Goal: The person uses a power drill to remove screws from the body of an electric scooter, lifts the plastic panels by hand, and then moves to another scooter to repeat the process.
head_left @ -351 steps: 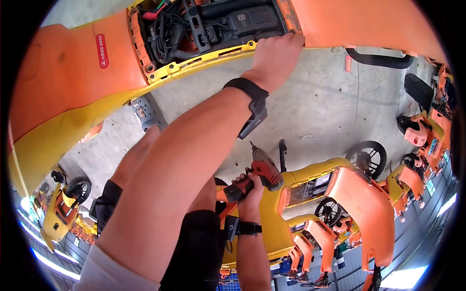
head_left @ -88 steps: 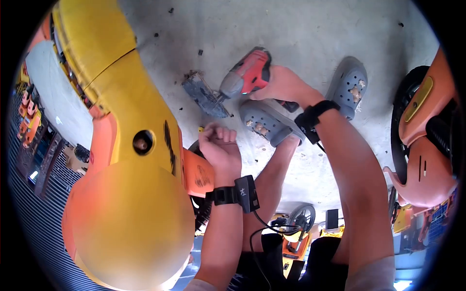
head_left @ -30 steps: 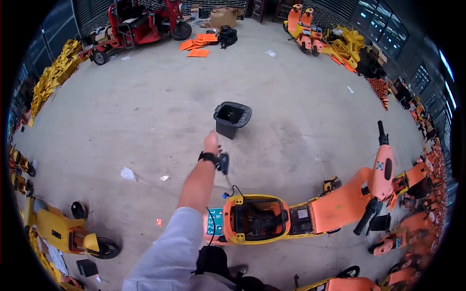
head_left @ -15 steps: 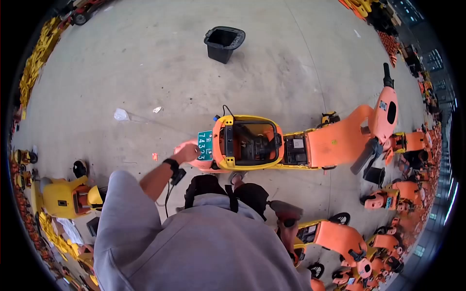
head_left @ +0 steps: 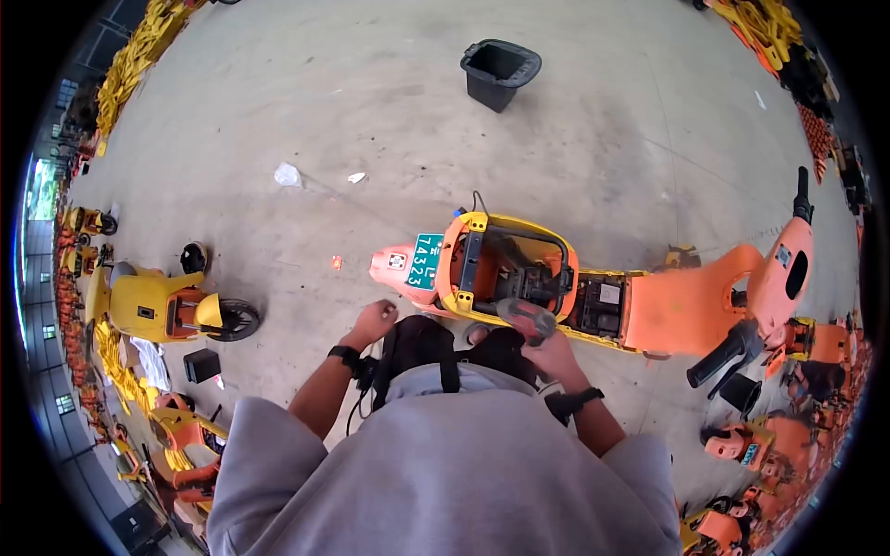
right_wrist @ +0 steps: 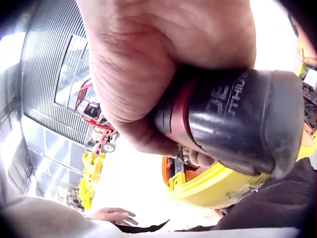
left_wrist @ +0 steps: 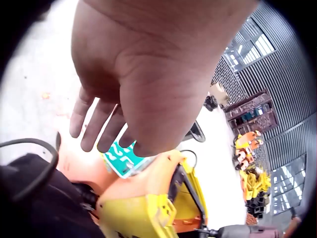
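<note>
My right hand (head_left: 553,357) grips a red and black cordless driver (head_left: 527,321) beside the scooter. In the right wrist view the fingers curl round its handle, above the dark battery (right_wrist: 242,119). My left hand (head_left: 375,320) hangs by my hip, close to the scooter's tail, holding nothing; in the left wrist view its fingers (left_wrist: 101,124) hang loose. In front of me stands an orange and yellow electric scooter (head_left: 686,296) without a seat, its rear bay (head_left: 519,259) uncovered. A green number plate (head_left: 426,261) is on its tail. A black open-topped bucket (head_left: 491,93) stands on the floor beyond.
A yellow scooter (head_left: 148,306) stands to the left, near a small black box (head_left: 201,365). More orange scooters (head_left: 742,445) crowd the right. Yellow panels (head_left: 139,69) are piled at the far left. White scraps (head_left: 287,174) lie on the floor.
My left hand, stretched toward the bucket one second ago, has come back past the number plate to my hip. The driver in my right hand has swung forward to the scooter's side.
</note>
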Demonstrator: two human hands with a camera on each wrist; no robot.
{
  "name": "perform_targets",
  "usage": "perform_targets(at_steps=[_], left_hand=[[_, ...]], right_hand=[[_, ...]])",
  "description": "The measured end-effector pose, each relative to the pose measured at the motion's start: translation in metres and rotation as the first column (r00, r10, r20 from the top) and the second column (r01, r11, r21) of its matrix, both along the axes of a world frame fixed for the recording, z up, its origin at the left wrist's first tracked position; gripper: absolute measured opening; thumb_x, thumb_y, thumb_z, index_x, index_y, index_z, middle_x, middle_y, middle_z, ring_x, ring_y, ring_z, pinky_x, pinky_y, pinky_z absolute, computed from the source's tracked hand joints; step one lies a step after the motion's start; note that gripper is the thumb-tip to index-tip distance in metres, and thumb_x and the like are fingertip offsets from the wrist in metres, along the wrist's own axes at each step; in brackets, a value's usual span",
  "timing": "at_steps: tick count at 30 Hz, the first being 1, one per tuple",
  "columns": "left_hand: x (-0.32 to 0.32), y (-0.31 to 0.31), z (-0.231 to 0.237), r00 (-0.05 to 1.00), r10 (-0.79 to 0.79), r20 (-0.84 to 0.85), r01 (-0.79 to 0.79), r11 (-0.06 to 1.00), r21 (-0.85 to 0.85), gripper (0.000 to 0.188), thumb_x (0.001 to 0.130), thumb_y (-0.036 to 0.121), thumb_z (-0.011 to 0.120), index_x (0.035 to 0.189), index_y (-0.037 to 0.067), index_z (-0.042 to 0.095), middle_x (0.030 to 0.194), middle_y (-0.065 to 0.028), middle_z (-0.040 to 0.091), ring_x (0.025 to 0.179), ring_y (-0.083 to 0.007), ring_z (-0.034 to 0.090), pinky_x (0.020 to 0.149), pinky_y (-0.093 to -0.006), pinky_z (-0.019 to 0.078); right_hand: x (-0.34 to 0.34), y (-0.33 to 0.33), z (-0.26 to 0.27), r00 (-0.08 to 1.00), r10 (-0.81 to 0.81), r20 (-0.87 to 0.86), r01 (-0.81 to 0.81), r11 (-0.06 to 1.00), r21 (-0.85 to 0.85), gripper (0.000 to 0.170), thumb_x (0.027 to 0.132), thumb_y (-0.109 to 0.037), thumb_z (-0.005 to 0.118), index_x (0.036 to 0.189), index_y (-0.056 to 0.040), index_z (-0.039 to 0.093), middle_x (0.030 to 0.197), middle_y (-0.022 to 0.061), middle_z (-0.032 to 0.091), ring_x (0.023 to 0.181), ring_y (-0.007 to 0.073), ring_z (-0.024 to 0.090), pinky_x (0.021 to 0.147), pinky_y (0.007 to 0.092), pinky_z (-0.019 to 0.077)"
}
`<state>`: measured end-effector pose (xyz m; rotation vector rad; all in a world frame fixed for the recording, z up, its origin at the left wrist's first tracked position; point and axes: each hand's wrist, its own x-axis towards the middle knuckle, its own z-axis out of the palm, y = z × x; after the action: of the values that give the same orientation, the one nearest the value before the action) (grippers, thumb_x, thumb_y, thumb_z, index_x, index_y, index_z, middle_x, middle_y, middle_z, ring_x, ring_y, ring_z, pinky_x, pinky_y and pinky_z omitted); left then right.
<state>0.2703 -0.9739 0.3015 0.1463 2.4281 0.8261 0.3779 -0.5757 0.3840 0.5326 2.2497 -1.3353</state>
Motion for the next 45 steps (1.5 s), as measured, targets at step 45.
perform_targets(at_steps=[45], left_hand=[[-0.125,0.124,-0.098,0.93,-0.336,0.148,0.337,0.941,0.017,0.039,0.063,0.016,0.069,0.093,-0.007,0.063,0.083,-0.022,0.068,0.085,-0.0358,0.067,0.076,-0.039,0.0528]], right_hand=[[0.237,-0.117,-0.016,0.569,-0.803,0.175,0.697,0.584,0.415,0.024,0.068,-0.018,0.069,0.079,0.0022,0.063,0.069,0.0166,0.064,0.066,0.0307,0.065,0.059,0.0406,0.0511]])
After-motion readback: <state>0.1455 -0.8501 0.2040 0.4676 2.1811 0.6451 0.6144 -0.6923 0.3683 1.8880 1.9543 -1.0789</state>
